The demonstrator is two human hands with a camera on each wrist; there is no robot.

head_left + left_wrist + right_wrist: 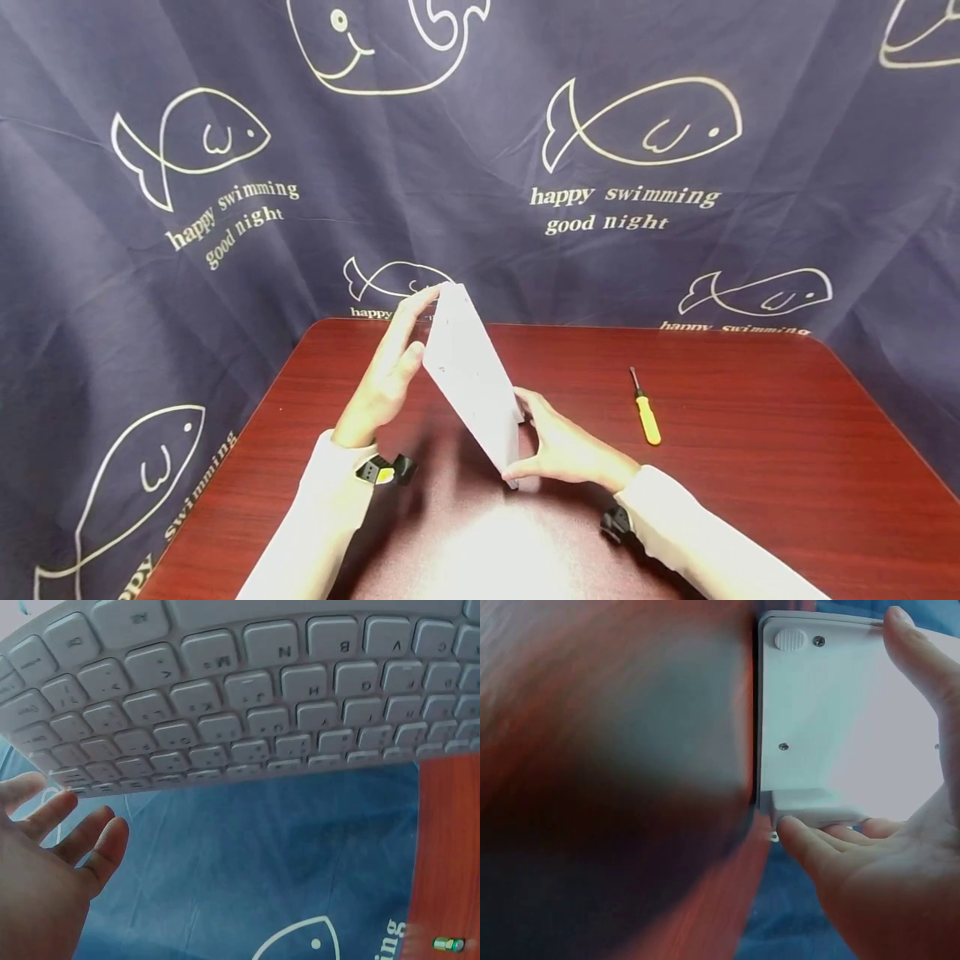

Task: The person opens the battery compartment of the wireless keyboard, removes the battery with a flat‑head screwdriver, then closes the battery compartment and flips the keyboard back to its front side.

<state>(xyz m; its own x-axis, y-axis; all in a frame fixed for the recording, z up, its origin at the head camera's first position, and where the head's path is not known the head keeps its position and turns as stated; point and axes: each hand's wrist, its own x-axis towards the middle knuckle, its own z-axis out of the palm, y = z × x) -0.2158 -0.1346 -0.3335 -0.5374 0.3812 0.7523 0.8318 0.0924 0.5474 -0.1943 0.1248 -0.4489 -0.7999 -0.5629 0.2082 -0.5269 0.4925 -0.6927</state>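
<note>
A white keyboard [468, 375] is tilted up on the table, its left end raised and its right end low. My right hand [566, 450] grips the low end, thumb on the near edge and fingers on the far edge. In the right wrist view that hand [907, 862] spans the smooth underside [840, 705], which has small screws and a ribbed foot [790, 640]. My left hand [378, 387] is at the raised end, fingers mostly straight along it. In the left wrist view the keys [259, 690] show, and the left hand [52, 862] has loose fingers by the keyboard's edge.
A screwdriver [647, 417] with a yellow handle lies on the red-brown table [750, 433] to the right. Behind hangs a dark blue curtain [480, 183] with fish drawings. A small green and silvery cylinder [448, 943] lies on the table in the left wrist view.
</note>
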